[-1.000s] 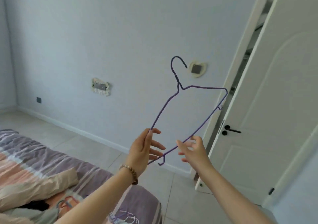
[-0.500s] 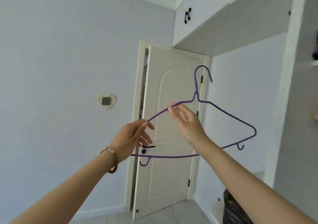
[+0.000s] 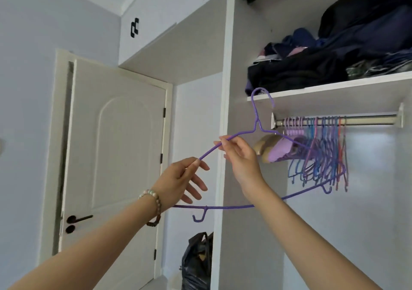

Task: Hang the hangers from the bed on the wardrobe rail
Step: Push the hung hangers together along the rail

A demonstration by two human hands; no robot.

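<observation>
A thin purple wire hanger (image 3: 223,207) is held up in front of the open wardrobe. My left hand (image 3: 180,181) pinches its left shoulder wire between thumb and forefinger, the other fingers spread. My right hand (image 3: 239,153) pinches the same sloping wire higher up, closer to the neck. The hanger's hook (image 3: 260,98) points up, left of the steel wardrobe rail (image 3: 367,120) and in front of the shelf edge. Several purple, blue and red hangers (image 3: 321,153) hang bunched on the left half of the rail.
A white shelf (image 3: 334,87) above the rail carries piled dark clothes (image 3: 312,66). The wardrobe's side panel (image 3: 227,111) stands between hands and door. A closed white door (image 3: 116,156) is on the left. A black plastic bag (image 3: 197,263) sits on the floor below.
The view has swung right from the door to the open wardrobe. The hanger has travelled right and up, its hook now close to the rail's left end. Both hands keep their pinch.
</observation>
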